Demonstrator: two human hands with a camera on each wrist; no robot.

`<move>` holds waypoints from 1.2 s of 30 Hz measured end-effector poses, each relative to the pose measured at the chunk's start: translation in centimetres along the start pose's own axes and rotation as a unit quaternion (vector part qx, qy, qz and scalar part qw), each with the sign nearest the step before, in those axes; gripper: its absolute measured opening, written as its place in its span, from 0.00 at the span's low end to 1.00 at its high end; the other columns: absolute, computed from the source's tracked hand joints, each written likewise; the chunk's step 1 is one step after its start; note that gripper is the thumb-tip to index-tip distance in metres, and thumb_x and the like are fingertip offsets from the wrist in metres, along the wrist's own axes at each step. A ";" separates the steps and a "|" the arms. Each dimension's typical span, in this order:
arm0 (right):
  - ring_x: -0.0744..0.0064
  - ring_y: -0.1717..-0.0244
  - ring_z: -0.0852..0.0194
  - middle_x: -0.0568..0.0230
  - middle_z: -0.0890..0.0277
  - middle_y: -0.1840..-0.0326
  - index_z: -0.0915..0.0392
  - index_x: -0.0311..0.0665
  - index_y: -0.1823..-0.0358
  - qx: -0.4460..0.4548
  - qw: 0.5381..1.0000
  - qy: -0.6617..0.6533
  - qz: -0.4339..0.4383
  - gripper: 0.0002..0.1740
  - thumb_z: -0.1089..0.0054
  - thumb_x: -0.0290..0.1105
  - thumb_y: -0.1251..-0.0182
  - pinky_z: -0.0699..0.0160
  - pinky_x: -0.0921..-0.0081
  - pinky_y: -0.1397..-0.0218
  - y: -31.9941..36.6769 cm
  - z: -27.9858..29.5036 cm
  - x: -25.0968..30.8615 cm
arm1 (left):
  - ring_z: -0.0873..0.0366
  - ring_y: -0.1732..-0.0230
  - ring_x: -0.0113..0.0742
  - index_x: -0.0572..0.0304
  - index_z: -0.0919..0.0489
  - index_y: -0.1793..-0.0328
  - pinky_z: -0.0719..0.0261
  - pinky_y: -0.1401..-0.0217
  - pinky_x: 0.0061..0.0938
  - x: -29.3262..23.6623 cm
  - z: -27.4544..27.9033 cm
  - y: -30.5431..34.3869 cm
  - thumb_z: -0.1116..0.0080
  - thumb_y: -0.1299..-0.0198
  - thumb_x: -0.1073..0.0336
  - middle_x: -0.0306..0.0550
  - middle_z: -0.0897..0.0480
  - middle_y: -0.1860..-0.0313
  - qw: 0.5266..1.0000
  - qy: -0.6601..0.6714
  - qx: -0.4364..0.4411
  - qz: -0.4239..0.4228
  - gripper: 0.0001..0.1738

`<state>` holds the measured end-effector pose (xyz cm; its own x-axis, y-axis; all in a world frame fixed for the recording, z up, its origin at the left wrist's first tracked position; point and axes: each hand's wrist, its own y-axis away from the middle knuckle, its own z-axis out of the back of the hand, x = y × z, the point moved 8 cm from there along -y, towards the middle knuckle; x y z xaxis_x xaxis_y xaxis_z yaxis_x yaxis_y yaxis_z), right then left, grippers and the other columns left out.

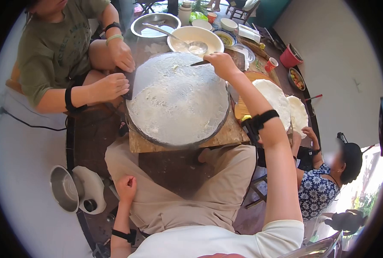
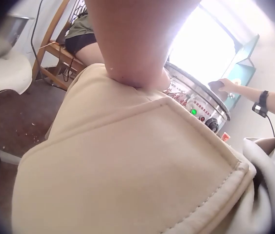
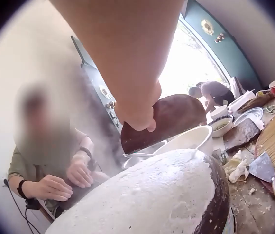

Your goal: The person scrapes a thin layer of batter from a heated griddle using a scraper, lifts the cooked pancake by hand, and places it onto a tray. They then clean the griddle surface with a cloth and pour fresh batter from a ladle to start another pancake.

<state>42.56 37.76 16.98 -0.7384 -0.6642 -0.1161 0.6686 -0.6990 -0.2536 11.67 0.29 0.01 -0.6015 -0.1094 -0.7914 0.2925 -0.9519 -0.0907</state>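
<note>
A large round griddle [image 3: 219,195] carries a thin white layer of batter [image 1: 178,103] over nearly its whole top. At its far right edge, my right hand [image 1: 220,64] grips a dark brown scraper [image 3: 164,122] with a curved edge, thin and edge-on in the head view. The right wrist view shows the scraper raised beside the batter layer, in front of a cream bowl. My left hand [image 1: 126,188] rests on my left thigh, fingers loosely curled and holding nothing. In the left wrist view its fingers are hidden behind the forearm.
Left of the griddle, a seated person's hands [image 1: 118,84] are at its edge with another dark piece. Behind stand a cream bowl [image 1: 217,41] with a ladle [image 1: 165,32] and a metal basin [image 1: 144,32]. Flatbreads [image 1: 272,101] lie right; a scraper [image 3: 262,167] lies near the griddle.
</note>
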 end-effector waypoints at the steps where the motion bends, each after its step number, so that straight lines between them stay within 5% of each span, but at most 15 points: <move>1: 0.58 0.58 0.25 0.59 0.24 0.67 0.26 0.42 0.62 0.001 1.000 -0.010 0.013 0.15 0.50 0.16 0.50 0.27 0.66 0.58 -1.7 -1.2 0.0 | 0.28 0.81 0.31 0.65 0.24 0.75 0.31 0.78 0.22 0.0 -0.1 -0.1 0.41 0.53 0.74 0.44 0.26 0.82 1.000 -0.003 0.004 0.007 0.03; 6: 0.62 0.54 0.25 0.64 0.22 0.65 0.25 0.45 0.62 -0.003 0.994 -0.004 0.107 0.11 0.49 0.21 0.46 0.26 0.68 0.52 -8.1 -5.0 1.5 | 0.28 0.82 0.32 0.64 0.24 0.75 0.31 0.78 0.22 0.0 -0.5 0.3 0.41 0.54 0.74 0.44 0.25 0.81 0.999 -0.025 0.016 0.014 0.03; 13: 0.67 0.56 0.25 0.66 0.23 0.66 0.24 0.43 0.65 0.021 0.983 0.075 0.166 0.07 0.48 0.25 0.45 0.24 0.72 0.54 -7.6 -7.1 2.1 | 0.27 0.81 0.32 0.63 0.23 0.75 0.30 0.77 0.21 -1.1 -1.5 -1.5 0.41 0.53 0.73 0.44 0.25 0.81 0.998 -0.043 0.034 0.029 0.02; 26: 0.69 0.60 0.25 0.66 0.25 0.71 0.28 0.39 0.70 0.047 0.992 0.099 0.062 0.05 0.47 0.24 0.49 0.24 0.75 0.59 4.9 -5.2 -3.1 | 0.27 0.80 0.33 0.64 0.23 0.75 0.31 0.76 0.23 -0.6 -1.2 -0.6 0.41 0.52 0.71 0.45 0.25 0.81 0.998 -0.058 0.032 0.004 0.04; 31: 0.70 0.65 0.26 0.68 0.28 0.74 0.31 0.41 0.73 0.010 0.990 0.141 0.027 0.03 0.47 0.26 0.50 0.25 0.78 0.64 11.4 -3.7 -1.3 | 0.27 0.80 0.33 0.64 0.23 0.74 0.31 0.76 0.23 -0.7 -0.5 -0.3 0.40 0.51 0.71 0.45 0.24 0.81 0.997 -0.063 0.035 -0.020 0.05; 36: 0.68 0.67 0.28 0.64 0.30 0.74 0.31 0.39 0.72 0.098 0.985 0.141 -0.015 0.06 0.47 0.25 0.54 0.27 0.76 0.66 16.1 -2.5 4.4 | 0.27 0.79 0.32 0.66 0.23 0.73 0.31 0.75 0.24 1.1 -0.2 -0.1 0.41 0.50 0.71 0.45 0.24 0.81 0.999 -0.029 0.027 -0.001 0.05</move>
<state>49.86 24.31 9.99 -0.7343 -0.5623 -0.3804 0.6302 -0.7729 -0.0740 11.11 0.35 -0.92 -0.6447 -0.1226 -0.7545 0.2518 -0.9660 -0.0581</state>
